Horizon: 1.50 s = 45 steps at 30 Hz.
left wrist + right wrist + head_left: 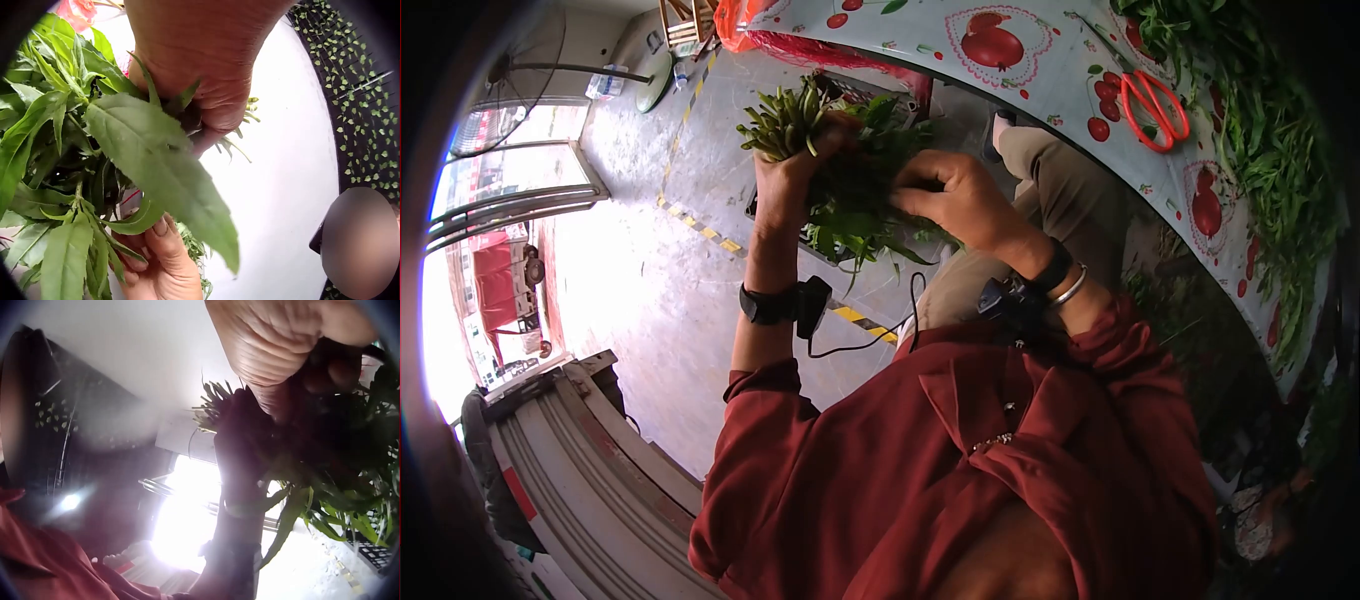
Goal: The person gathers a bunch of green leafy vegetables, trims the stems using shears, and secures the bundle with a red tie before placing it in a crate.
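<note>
1. Outside, at the far left of my head feed, stands a red vehicle (pixel 503 275); if it carries any lettering, I cannot read it at this size.
2. Next comes the left hand (pixel 790 178), closed round the stalks of a leafy bunch (pixel 855 185); the bare stem ends (pixel 785 120) jut past that grip, on the side away from the other hand.
3. Between the two hands spreads the foliage; the bunch's long axis runs from stem ends at left to leaves at right, and I judge the coming move turns on this: left holds the stalks, right is nearer the leaves.
4. Then the right hand (pixel 970 205), thumb and fingers bent in against the leaves; whether they pinch anything I cannot tell.
5. Farther right, red-handled scissors (pixel 1137 76) lie on a fruit-printed tablecloth (pixel 1055 95), loose greens (pixel 1270 150) beyond; I find no readable brand or label.
</note>
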Tool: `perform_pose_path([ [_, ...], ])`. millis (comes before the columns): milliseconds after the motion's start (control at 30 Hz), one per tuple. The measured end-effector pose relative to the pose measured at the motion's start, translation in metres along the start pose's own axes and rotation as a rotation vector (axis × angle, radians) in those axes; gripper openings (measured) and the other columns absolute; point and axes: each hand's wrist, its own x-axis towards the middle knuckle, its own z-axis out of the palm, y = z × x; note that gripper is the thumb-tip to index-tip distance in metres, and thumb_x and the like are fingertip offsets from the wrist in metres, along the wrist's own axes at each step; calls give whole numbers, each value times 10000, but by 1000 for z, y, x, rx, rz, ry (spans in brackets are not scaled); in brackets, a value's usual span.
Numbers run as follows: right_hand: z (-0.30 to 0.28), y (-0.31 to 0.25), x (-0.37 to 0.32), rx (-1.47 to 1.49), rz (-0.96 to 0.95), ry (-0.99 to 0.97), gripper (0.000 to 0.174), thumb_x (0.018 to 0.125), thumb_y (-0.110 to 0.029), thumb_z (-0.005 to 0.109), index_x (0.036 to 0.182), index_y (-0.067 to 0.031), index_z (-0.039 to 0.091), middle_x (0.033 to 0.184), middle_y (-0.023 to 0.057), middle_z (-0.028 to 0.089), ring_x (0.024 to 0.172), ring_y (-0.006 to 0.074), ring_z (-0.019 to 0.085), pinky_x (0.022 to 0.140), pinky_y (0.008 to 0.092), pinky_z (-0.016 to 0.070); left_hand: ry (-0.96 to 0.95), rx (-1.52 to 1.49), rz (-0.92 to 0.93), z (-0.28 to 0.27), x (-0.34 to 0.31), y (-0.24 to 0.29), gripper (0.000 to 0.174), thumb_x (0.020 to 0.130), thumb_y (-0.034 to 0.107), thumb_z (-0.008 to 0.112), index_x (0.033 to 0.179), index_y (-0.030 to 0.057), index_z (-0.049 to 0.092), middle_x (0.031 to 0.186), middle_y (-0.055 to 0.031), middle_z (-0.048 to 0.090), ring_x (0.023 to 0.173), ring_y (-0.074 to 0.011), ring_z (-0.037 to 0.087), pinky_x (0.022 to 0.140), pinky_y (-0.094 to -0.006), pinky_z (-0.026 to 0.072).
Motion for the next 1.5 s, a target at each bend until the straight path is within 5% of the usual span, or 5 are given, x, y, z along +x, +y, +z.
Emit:
perform_pose_path([
  [467,-58,-15,-25,622,214,14,96,873,-165,570,910,-78,552,679,20,571,456,70,483,411,195,362,172,64,42,-13,6,-10,156,807,102,593,916,8,653,759,-40,614,698,-122,577,648,-245,458],
  [633,-88,-31,-40,547,200,173,89,853,-156,605,888,-77,585,608,-51,408,503,33,335,438,181,314,174,48,31,-21,7,-15,155,806,98,596,919,9,653,760,-42,611,701,-122,577,651,-244,458],
  [967,-160,-76,-87,315,135,487,79,852,-113,591,906,-58,575,639,-2,469,457,28,346,405,178,280,346,-28,-175,-83,20,-68,355,806,195,659,1099,2,607,1066,-57,606,962,-144,557,854,-284,431],
  [1167,-234,-127,-137,101,48,708,85,853,-104,582,907,-39,589,670,43,584,449,42,413,379,190,302,314,37,-85,-44,12,-41,180,829,171,599,954,45,633,831,2,533,783,-110,501,725,-256,414],
  [1500,-359,-147,-205,-242,188,975,109,870,-153,578,914,-54,581,782,48,635,501,39,463,425,179,367,206,96,-41,-39,18,-43,181,841,156,576,963,34,628,811,-7,528,781,-119,491,753,-256,391],
])
